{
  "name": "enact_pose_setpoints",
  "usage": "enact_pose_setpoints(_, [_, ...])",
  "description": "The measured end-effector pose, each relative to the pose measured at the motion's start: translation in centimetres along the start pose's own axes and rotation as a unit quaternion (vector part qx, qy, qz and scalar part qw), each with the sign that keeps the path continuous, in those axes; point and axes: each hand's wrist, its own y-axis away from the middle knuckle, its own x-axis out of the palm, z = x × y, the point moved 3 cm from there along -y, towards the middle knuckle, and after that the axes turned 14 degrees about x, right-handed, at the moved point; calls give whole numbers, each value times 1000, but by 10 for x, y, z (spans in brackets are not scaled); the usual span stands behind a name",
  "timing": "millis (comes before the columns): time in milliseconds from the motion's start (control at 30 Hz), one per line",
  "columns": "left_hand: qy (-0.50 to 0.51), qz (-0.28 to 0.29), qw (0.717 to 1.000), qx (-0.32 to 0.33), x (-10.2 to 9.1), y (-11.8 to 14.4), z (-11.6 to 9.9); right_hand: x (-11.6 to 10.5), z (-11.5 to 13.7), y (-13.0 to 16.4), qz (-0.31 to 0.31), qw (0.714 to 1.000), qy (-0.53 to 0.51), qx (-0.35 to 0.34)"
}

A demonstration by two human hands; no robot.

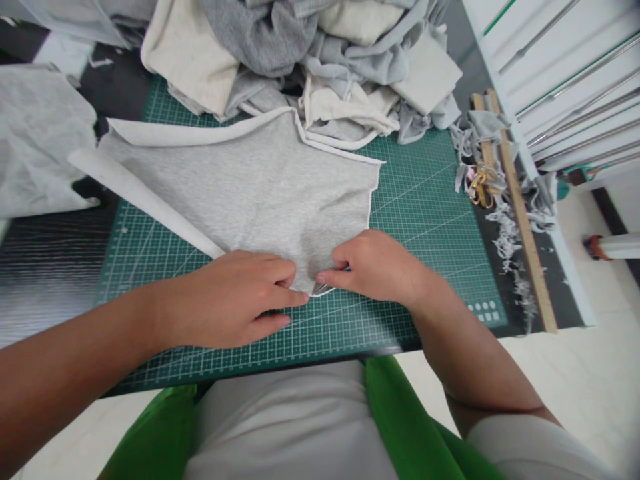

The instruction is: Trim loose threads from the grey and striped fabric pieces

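A light grey piece of knit fabric (260, 180) with white edges lies spread on a green cutting mat (420, 200). Its left part has folded-over white borders. My left hand (235, 293) rests flat at the near edge of the fabric, fingers stretched out, the index fingertip touching the white edge. Just right of that fingertip, my right hand (375, 267) is closed around a small pointed metal tool (323, 289). Only the tool's tip shows, at the fabric's near edge; the rest is hidden in my fist, so its exact kind cannot be made out.
A heap of grey and cream fabric pieces (280, 47) covers the far side. On the right lie gold-handled scissors (481, 187), a wooden ruler (525, 227) and fabric scraps (505, 233). Pale cloth (40, 140) lies left. Metal rods (585, 100) stand beyond the table's right edge.
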Motion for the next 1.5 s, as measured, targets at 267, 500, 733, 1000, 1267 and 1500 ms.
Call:
enact_pose_setpoints(267, [11,-13,1000,1,-1,1,-1,0,-4,-1,5,1000,-9,-12])
enact_pose_setpoints(500, [14,-10,1000,-2,-3,0,-1,-1,-4,0,2,1000,-17,-14])
enact_pose_setpoints(733, [13,-14,1000,-1,-3,0,-1,0,-5,0,2,1000,-26,-9])
enact_pose_setpoints(1000, [4,-7,1000,1,-5,0,-2,0,-5,0,0,1000,-26,-11])
enact_pose_setpoints(1267, [-3,-22,1000,5,-4,0,-2,0,-5,0,-5,1000,-25,-12])
enact_pose_setpoints(1500, [0,-20,1000,3,-3,0,-2,0,-4,1,-3,1000,-28,-13])
